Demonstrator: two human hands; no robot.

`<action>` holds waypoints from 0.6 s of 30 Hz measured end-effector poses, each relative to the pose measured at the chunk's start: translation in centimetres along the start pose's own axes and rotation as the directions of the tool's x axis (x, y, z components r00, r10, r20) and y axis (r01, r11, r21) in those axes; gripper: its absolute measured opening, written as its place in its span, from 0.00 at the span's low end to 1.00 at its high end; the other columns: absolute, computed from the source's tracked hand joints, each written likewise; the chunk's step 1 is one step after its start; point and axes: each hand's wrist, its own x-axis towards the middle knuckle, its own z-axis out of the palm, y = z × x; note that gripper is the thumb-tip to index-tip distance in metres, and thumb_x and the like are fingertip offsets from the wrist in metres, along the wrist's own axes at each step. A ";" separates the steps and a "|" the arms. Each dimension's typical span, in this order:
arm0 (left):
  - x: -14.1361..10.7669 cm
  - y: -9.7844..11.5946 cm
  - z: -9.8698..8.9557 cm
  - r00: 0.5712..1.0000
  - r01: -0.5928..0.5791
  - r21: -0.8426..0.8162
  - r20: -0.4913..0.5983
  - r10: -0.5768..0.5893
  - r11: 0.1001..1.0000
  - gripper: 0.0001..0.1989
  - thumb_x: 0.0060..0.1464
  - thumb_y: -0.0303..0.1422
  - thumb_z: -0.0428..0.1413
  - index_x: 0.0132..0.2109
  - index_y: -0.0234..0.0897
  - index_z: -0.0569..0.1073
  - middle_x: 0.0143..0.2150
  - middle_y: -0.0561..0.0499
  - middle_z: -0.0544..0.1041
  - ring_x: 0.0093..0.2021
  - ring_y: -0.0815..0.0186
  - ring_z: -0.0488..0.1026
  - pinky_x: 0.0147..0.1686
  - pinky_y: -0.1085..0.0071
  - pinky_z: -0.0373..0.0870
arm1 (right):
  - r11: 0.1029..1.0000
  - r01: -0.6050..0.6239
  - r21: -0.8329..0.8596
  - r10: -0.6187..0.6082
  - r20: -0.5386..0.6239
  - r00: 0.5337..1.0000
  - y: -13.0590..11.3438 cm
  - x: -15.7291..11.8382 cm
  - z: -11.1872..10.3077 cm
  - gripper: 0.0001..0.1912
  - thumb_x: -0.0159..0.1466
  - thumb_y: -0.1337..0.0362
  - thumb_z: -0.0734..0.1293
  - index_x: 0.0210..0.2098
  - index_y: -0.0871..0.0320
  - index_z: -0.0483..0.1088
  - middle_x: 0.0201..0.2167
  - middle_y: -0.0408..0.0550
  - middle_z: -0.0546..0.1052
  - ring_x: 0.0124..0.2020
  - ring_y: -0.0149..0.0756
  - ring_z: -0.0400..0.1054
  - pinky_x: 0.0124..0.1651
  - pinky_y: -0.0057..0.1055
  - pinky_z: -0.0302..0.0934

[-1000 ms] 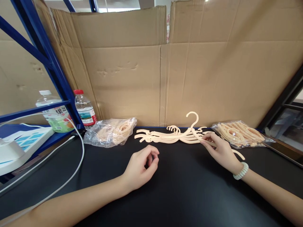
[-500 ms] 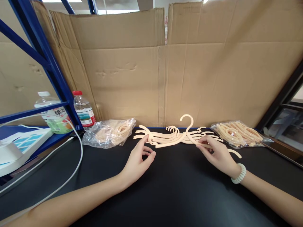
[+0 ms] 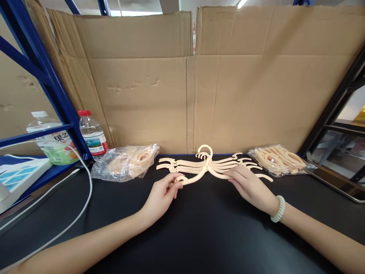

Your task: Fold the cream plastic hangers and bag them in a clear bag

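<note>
A cream clothes hanger (image 3: 196, 178) is held between my two hands, its hook pointing up and back. My left hand (image 3: 162, 193) pinches the curled left end of it between thumb and fingers. My right hand (image 3: 251, 186) grips the right arm of the same hanger, and its tip sticks out past the fingers. Just behind lies a row of similar cream hangers (image 3: 188, 164) on the black table (image 3: 194, 236), their hooks close together. My right hand partly hides that row.
A clear plastic bag of cream hangers (image 3: 128, 161) lies on the left and another bag (image 3: 281, 160) on the right. Two bottles (image 3: 92, 137) stand by the blue frame (image 3: 57, 91). A white cable (image 3: 90, 182) curves over the left side. Cardboard (image 3: 142, 102) walls the back.
My left hand has closed on the hanger's left end. The hanger has come lower and toward me, with its hook shifted left. The whole view has shifted slightly.
</note>
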 end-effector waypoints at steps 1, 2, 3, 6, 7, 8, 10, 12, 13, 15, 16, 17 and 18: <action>0.2 -0.1 0.0 1.000 0.020 -0.058 -0.012 -0.020 0.998 0.12 0.58 0.37 0.51 0.44 0.36 0.72 0.30 0.52 0.73 0.23 0.69 0.69 0.28 0.71 0.67 | 0.995 0.004 -0.096 -0.005 -0.007 1.000 0.1 0.1 -0.2 0.12 0.71 0.69 0.55 0.47 0.56 0.67 0.41 0.54 0.73 0.44 0.47 0.66 0.46 0.45 0.61; 0.3 -0.2 -0.1 0.999 0.037 -0.110 -0.020 -0.040 0.993 0.11 0.57 0.38 0.51 0.42 0.35 0.71 0.29 0.52 0.73 0.23 0.69 0.69 0.28 0.71 0.68 | 0.980 -0.001 -0.201 -0.003 -0.019 1.000 0.2 0.2 -0.5 0.12 0.70 0.69 0.55 0.44 0.57 0.69 0.41 0.55 0.73 0.43 0.48 0.65 0.45 0.46 0.60; 0.4 -0.2 -0.1 0.998 0.052 -0.153 -0.023 -0.056 0.987 0.11 0.57 0.38 0.52 0.40 0.35 0.71 0.29 0.52 0.73 0.24 0.68 0.70 0.28 0.71 0.68 | 0.953 -0.020 -0.303 0.010 -0.032 0.999 0.3 0.3 -0.7 0.12 0.70 0.69 0.55 0.42 0.57 0.69 0.41 0.55 0.73 0.43 0.50 0.65 0.44 0.45 0.59; 0.5 -0.3 0.0 0.996 0.085 -0.234 -0.018 -0.092 0.968 0.12 0.56 0.40 0.53 0.38 0.35 0.70 0.28 0.52 0.73 0.26 0.67 0.73 0.28 0.70 0.70 | 0.855 -0.085 -0.512 0.075 -0.040 0.996 0.1 0.3 -1.3 0.12 0.70 0.68 0.56 0.38 0.58 0.70 0.42 0.58 0.72 0.41 0.50 0.66 0.39 0.41 0.58; 0.6 -0.3 0.0 0.995 0.093 -0.248 -0.017 -0.100 0.964 0.12 0.56 0.40 0.53 0.38 0.34 0.70 0.29 0.52 0.73 0.26 0.66 0.74 0.28 0.70 0.70 | 0.829 -0.105 -0.550 0.105 -0.031 0.994 0.0 0.3 -1.4 0.12 0.70 0.68 0.56 0.37 0.58 0.70 0.43 0.58 0.72 0.38 0.48 0.67 0.36 0.39 0.58; 0.6 -0.3 0.0 0.994 0.100 -0.256 -0.017 -0.108 0.961 0.12 0.56 0.40 0.53 0.38 0.34 0.70 0.29 0.51 0.73 0.26 0.66 0.74 0.29 0.69 0.70 | 0.805 -0.125 -0.580 0.137 -0.023 0.990 -0.1 0.3 -1.4 0.11 0.69 0.68 0.57 0.36 0.59 0.70 0.44 0.59 0.72 0.33 0.44 0.67 0.33 0.37 0.58; 0.6 -0.2 0.0 0.993 0.112 -0.266 -0.015 -0.121 0.957 0.12 0.55 0.40 0.54 0.38 0.34 0.69 0.30 0.51 0.74 0.26 0.66 0.75 0.29 0.69 0.71 | 0.762 -0.159 -0.628 0.196 -0.011 0.981 -0.3 0.2 -1.4 0.12 0.69 0.69 0.56 0.35 0.59 0.70 0.47 0.59 0.71 0.23 0.35 0.64 0.26 0.32 0.55; 0.5 -0.1 0.0 0.992 0.113 -0.271 -0.017 -0.122 0.956 0.12 0.55 0.40 0.54 0.38 0.34 0.69 0.30 0.51 0.74 0.27 0.66 0.75 0.29 0.69 0.71 | 0.732 -0.176 -0.659 0.222 -0.013 0.975 -0.5 0.1 -1.3 0.12 0.68 0.72 0.56 0.36 0.59 0.70 0.51 0.60 0.70 0.19 0.30 0.62 0.21 0.30 0.52; 0.5 0.0 0.0 0.993 0.110 -0.271 -0.021 -0.120 0.956 0.12 0.55 0.41 0.54 0.38 0.34 0.69 0.30 0.51 0.73 0.26 0.66 0.75 0.29 0.69 0.71 | 0.729 -0.169 -0.663 0.212 -0.017 0.977 -0.5 0.1 -1.3 0.13 0.67 0.74 0.55 0.36 0.60 0.70 0.53 0.61 0.69 0.19 0.32 0.63 0.20 0.30 0.53; 0.6 0.1 -0.1 0.992 0.109 -0.270 -0.031 -0.122 0.957 0.13 0.55 0.41 0.54 0.38 0.34 0.69 0.29 0.52 0.73 0.26 0.66 0.75 0.29 0.69 0.71 | 0.748 -0.139 -0.649 0.162 -0.025 0.986 -0.5 0.2 -1.2 0.13 0.66 0.76 0.55 0.37 0.61 0.70 0.56 0.64 0.66 0.27 0.39 0.69 0.26 0.33 0.62; 0.6 0.1 -0.1 0.991 0.112 -0.270 -0.036 -0.127 0.956 0.13 0.55 0.41 0.54 0.39 0.34 0.69 0.28 0.52 0.73 0.26 0.66 0.75 0.29 0.69 0.71 | 0.765 -0.125 -0.632 0.137 -0.030 0.990 -0.5 0.2 -1.2 0.13 0.66 0.76 0.55 0.38 0.61 0.70 0.57 0.65 0.64 0.33 0.44 0.71 0.31 0.37 0.65; 0.6 0.2 -0.1 0.990 0.117 -0.271 -0.041 -0.134 0.955 0.13 0.55 0.41 0.54 0.39 0.35 0.69 0.28 0.52 0.73 0.25 0.66 0.75 0.29 0.69 0.71 | 0.784 -0.117 -0.609 0.120 -0.035 0.992 -0.4 0.2 -1.2 0.13 0.66 0.75 0.55 0.38 0.61 0.70 0.58 0.66 0.63 0.37 0.48 0.71 0.35 0.40 0.67; 0.6 0.2 -0.2 0.989 0.123 -0.275 -0.047 -0.141 0.954 0.13 0.55 0.41 0.54 0.39 0.35 0.69 0.28 0.52 0.74 0.25 0.66 0.74 0.28 0.69 0.71 | 0.807 -0.113 -0.580 0.112 -0.038 0.993 -0.4 0.2 -1.2 0.12 0.67 0.74 0.55 0.39 0.62 0.70 0.59 0.66 0.62 0.40 0.50 0.70 0.37 0.43 0.68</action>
